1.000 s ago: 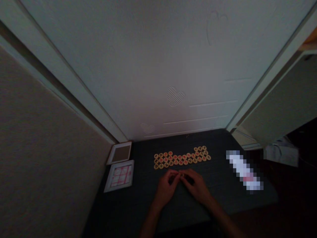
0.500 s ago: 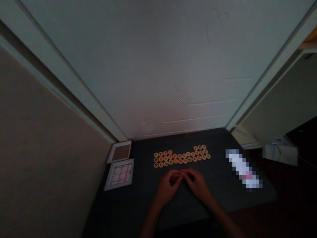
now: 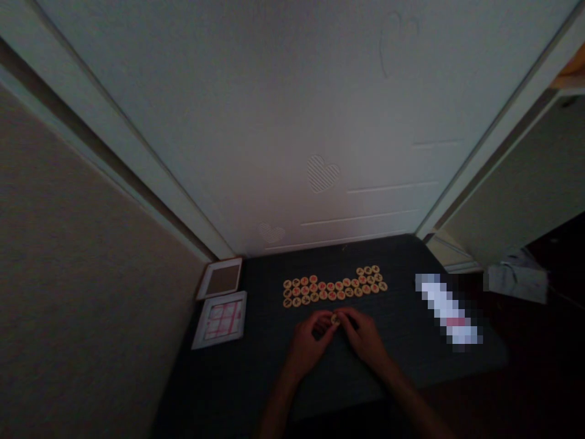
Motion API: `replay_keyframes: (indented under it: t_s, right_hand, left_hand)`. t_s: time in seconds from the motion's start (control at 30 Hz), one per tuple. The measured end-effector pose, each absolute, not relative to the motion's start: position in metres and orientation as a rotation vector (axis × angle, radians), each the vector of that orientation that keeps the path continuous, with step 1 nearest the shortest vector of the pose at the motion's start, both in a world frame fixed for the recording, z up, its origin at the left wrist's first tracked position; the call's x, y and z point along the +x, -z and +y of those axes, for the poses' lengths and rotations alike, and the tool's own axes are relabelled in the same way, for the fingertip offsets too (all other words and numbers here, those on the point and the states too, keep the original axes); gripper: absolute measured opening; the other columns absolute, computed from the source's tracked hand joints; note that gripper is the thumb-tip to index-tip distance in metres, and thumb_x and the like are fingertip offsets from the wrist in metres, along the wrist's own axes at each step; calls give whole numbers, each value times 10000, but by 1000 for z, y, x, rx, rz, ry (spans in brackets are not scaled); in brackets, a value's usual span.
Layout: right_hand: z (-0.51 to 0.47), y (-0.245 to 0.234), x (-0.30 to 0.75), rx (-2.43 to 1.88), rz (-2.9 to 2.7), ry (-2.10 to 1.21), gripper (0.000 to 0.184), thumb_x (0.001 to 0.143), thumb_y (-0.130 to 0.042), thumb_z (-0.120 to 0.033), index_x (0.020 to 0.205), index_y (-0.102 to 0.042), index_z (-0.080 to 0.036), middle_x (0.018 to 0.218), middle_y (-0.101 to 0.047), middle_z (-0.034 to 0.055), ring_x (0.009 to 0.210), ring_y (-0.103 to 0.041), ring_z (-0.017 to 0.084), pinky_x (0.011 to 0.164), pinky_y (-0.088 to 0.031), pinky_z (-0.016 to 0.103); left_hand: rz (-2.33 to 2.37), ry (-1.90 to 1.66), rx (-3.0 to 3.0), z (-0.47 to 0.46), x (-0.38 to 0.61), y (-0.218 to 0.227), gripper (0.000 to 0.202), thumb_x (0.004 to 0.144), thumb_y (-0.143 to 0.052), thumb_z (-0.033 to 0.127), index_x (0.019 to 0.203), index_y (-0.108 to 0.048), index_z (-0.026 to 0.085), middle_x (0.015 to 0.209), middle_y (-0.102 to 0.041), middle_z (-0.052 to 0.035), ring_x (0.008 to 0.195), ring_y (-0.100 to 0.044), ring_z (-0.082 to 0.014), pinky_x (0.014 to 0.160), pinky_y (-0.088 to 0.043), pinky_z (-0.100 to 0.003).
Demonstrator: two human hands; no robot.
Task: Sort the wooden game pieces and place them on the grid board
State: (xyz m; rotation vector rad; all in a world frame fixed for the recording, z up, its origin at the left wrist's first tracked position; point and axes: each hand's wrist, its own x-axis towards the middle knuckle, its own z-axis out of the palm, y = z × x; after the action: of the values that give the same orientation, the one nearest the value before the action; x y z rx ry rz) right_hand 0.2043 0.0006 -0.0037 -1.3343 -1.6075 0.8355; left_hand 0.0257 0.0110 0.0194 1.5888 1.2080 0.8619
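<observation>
Between my two hands, close to the table's middle, is a round wooden xiangqi piece (image 3: 335,319) with a dark mark on its face. My left hand (image 3: 311,334) pinches it from the left, thumb and fingertips closed on its edge. From the other side, my right hand (image 3: 361,332) grips the same piece with thumb and forefinger. Just beyond my hands lie several more xiangqi pieces (image 3: 331,295), marked red or dark, in rows on the dark table (image 3: 269,366). The back row has a gap in its middle.
At the table's left side lie an open box half with a brown inside (image 3: 222,280) and a pale box half with a red grid (image 3: 225,320). A blurred-out bright oblong object (image 3: 450,312) rests at the right. A white door with embossed hearts (image 3: 322,173) stands behind.
The piece between my fingertips now shows its marked face, where before it was mostly hidden. Both hands stay nearly in place, and the rows look the same.
</observation>
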Motion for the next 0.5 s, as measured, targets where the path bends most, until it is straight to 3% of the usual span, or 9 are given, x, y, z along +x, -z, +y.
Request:
replay_keyframes:
  t_s: [0.5]
  right_hand:
    - [2, 5, 203, -1363, -1604, -822, 292, 998, -504, -409, 1046, -733, -233, 1011, -785, 63, 912, -747, 225, 840, -580, 331]
  left_hand:
    - [1244, -801, 1647, 12, 26, -20, 270, 839, -689, 372, 1082, -717, 257, 864, -758, -18, 776, -691, -184, 752, -561, -301]
